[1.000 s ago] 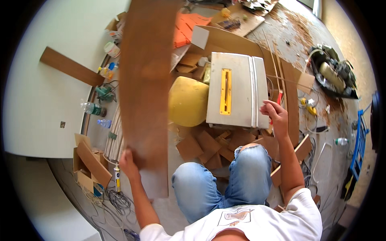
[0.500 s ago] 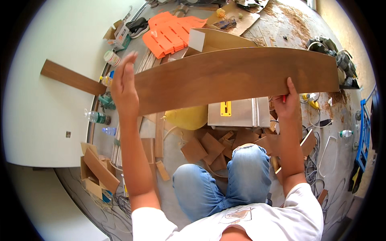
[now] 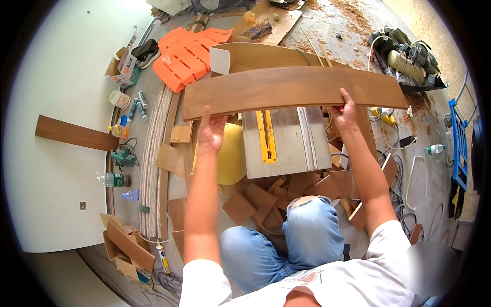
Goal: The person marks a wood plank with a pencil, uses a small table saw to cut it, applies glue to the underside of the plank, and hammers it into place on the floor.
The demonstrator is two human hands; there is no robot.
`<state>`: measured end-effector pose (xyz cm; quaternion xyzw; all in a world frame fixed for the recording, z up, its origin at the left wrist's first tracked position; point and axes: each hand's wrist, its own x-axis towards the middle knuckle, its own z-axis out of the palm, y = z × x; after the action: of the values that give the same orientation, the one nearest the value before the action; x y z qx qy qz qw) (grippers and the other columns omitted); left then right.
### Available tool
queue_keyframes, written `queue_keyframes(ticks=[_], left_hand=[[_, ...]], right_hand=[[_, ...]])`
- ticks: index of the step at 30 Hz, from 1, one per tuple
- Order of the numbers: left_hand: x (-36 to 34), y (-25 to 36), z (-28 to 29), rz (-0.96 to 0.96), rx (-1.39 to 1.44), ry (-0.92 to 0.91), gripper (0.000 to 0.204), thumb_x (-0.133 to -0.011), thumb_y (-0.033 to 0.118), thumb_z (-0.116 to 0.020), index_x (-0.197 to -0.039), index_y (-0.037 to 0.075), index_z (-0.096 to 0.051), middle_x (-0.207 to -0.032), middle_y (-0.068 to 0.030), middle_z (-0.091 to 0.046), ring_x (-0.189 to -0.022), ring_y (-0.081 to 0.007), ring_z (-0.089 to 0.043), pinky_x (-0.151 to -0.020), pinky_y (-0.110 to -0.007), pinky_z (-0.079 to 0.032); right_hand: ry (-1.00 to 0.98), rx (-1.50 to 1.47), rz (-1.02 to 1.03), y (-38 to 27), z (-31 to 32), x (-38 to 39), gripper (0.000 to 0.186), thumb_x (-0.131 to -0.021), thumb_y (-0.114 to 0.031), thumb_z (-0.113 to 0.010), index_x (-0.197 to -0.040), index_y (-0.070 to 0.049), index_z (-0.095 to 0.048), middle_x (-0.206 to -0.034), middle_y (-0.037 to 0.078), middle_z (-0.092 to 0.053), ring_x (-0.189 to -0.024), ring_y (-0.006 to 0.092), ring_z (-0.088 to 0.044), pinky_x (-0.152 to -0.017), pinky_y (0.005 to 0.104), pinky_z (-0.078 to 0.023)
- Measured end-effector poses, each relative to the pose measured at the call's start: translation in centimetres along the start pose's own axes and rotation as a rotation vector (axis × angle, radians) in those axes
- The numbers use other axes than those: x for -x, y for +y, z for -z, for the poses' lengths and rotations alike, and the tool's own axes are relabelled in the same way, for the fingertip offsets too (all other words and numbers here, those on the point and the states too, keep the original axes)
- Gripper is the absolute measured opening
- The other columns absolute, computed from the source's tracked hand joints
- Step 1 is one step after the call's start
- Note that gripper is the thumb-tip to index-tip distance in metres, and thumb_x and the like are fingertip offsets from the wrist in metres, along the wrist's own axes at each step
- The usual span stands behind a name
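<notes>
Brown plank (image 3: pixel 286 89): 1 | left fingers (image 3: pixel 206 113), right fingers (image 3: pixel 347 97): both grasping it | red pen (image 3: pixel 341 109), perhaps: 1

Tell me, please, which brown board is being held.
The long board above the metal tabletop, in the left hand and right hand; another board leans against the wall; shorter pieces lie heaped.

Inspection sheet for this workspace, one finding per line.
Surface: metal machine top with yellow slotted insert; plank overlaps its far end in view, contact unclear.
Job's things: brown plank, held crosswise in both hands.
Clutter: wood offcuts heaped at the machine's near side; orange sheets far left; bottles left.
Grippers: bare left hand and right hand, both gripping the plank's near edge.
Cables: tangled cables on floor, lower left; more at right.
Surroundings: white wall left, blue frame right, shavings upper right.
</notes>
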<state>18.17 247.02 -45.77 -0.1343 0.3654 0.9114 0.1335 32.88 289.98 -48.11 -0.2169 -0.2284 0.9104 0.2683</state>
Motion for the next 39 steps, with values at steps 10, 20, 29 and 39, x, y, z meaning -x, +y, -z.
queue_keyframes(ticks=[10, 20, 29, 39], left_hand=[[-8.5, -1.8, 3.3, -0.071, -0.112, 0.246, 0.026, -0.09, -0.005, -0.071, -0.114, 0.001, -0.064, -0.107, -0.0133, -0.069, -0.101, -0.029, -0.069, -0.094, -0.045, -0.061], [-7.5, -6.9, 1.8, 0.137, -0.13, 0.173, 0.035, -0.083, 0.007, -0.085, -0.112, 0.006, -0.066, -0.1, -0.0063, -0.071, -0.09, -0.0213, -0.067, -0.087, -0.038, -0.059], [-6.6, -6.3, 2.4, 0.144, -0.182, 0.143, 0.033, -0.087, 0.002, -0.079, -0.114, 0.0, -0.061, -0.104, -0.0113, -0.069, -0.093, -0.0247, -0.069, -0.083, -0.041, -0.064], [-4.9, -6.3, 1.9, 0.165, -0.173, 0.162, 0.025, -0.089, 0.004, -0.078, -0.111, 0.002, -0.068, -0.103, -0.0083, -0.071, -0.097, -0.0223, -0.068, -0.09, -0.039, -0.06]], right_hand=[[0.176, 0.115, 0.08, 4.2, 0.9, -3.7, 0.033, -0.085, -0.028, -0.084, -0.112, -0.017, -0.067, -0.097, -0.004, -0.071, -0.083, 0.0118, -0.069, -0.061, 0.0259, -0.058], [0.044, 0.225, 0.017, 5.0, 2.7, -3.8, 0.025, -0.087, -0.015, -0.083, -0.106, -0.014, -0.067, -0.093, -0.002, -0.069, -0.078, 0.0117, -0.063, -0.057, 0.0273, -0.045], [0.071, 0.217, 0.02, 5.6, 3.7, -3.6, 0.039, -0.086, -0.009, -0.083, -0.121, -0.008, -0.066, -0.114, 0.005, -0.07, -0.101, 0.0202, -0.067, -0.089, 0.0345, -0.057], [0.089, 0.248, -0.027, 5.4, 3.5, -4.6, 0.026, -0.085, -0.017, -0.085, -0.105, -0.016, -0.069, -0.096, -0.003, -0.072, -0.086, 0.0109, -0.067, -0.062, 0.0261, -0.051]])
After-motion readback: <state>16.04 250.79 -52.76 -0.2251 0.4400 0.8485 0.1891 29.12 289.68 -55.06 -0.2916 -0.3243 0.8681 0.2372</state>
